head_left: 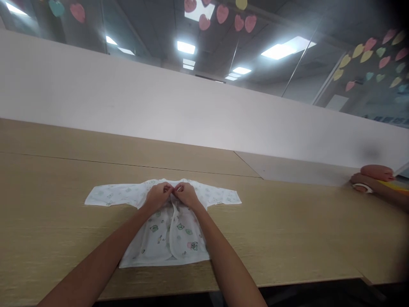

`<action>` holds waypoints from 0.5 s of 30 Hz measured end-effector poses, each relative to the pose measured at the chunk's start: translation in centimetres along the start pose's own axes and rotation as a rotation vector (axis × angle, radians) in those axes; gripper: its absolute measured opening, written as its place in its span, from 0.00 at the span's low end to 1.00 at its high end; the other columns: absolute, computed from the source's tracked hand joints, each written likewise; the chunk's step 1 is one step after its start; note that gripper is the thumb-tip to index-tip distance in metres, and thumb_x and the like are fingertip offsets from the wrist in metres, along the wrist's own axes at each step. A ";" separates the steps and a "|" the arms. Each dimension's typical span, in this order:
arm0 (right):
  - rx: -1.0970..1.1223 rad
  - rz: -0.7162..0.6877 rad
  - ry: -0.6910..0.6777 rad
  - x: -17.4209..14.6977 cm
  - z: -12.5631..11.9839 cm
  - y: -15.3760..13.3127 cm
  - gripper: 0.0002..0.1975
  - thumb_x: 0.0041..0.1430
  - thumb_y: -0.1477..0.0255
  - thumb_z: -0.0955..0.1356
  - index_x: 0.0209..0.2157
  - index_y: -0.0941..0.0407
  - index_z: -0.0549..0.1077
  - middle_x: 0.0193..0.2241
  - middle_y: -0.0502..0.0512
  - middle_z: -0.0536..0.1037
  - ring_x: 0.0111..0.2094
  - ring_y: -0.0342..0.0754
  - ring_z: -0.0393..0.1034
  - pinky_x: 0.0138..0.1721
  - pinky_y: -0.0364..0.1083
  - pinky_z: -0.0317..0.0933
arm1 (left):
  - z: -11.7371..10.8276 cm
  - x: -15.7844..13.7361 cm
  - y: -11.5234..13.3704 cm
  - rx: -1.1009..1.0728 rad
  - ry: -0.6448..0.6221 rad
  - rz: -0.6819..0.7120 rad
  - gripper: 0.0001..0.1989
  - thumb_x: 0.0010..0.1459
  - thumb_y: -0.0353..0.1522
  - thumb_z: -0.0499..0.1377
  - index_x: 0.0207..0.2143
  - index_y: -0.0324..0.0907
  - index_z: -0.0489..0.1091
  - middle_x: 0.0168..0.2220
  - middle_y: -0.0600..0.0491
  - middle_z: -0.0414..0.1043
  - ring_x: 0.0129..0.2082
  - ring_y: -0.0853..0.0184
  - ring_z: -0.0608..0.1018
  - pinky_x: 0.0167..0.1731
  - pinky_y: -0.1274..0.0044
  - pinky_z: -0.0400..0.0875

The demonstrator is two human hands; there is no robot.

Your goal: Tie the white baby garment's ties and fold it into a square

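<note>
A white baby shirt with small green and pink prints lies flat on the wooden table, its sleeves stretched out to both sides. Its front edges run down the middle and part slightly toward the hem. At the top of this front opening, just under the neckline, my left hand pinches the cloth of one edge. Close beside it, my right hand pinches the other edge, fingertips nearly touching those of the left. Whether a button or snap sits between the fingertips is hidden.
The wooden table reaches to a low white wall with glass above it, dotted with paper hearts. At the far right, another person's arm rests by a doll's head. The table's front edge is near me.
</note>
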State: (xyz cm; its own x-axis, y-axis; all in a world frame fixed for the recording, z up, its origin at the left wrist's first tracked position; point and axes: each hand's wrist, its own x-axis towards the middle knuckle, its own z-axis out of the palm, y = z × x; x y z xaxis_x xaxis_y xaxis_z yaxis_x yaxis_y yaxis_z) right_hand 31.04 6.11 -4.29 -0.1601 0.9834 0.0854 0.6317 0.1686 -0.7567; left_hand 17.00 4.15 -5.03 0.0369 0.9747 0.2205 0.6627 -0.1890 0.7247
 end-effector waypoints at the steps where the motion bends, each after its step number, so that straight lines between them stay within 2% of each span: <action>1: 0.007 0.006 -0.009 0.1 0.0 0.0 0.05 0.48 0.72 0.67 0.26 0.59 0.73 0.18 0.48 0.71 0.21 0.39 0.62 0.23 0.37 0.52 | 0.1 0.1 -0.1 0.027 -0.002 -0.004 0.12 0.54 0.37 0.51 0.33 0.43 0.73 0.33 0.53 0.77 0.34 0.66 0.76 0.36 0.77 0.66; 11: 0.107 0.174 0.009 0.2 0.0 0.0 0.05 0.46 0.73 0.66 0.27 0.59 0.73 0.18 0.47 0.70 0.18 0.38 0.60 0.22 0.37 0.53 | 0.4 0.2 -0.1 0.216 -0.001 -0.025 0.13 0.56 0.36 0.48 0.34 0.44 0.70 0.33 0.52 0.76 0.35 0.64 0.74 0.31 0.76 0.62; 15: 0.002 0.169 0.047 0.0 -0.1 -0.2 0.05 0.47 0.76 0.65 0.26 0.60 0.74 0.18 0.49 0.71 0.20 0.39 0.63 0.24 0.38 0.55 | 0.2 0.1 0.2 0.218 -0.012 -0.006 0.12 0.56 0.33 0.47 0.37 0.44 0.69 0.35 0.52 0.75 0.37 0.63 0.74 0.32 0.76 0.62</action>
State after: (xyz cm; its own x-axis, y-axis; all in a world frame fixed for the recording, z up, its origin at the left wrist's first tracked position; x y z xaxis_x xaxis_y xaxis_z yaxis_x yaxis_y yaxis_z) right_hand 31.00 6.13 -4.06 -0.0161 0.9998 -0.0124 0.6448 0.0009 -0.7644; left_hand 17.29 4.21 -5.06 0.0404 0.9773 0.2078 0.8091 -0.1540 0.5671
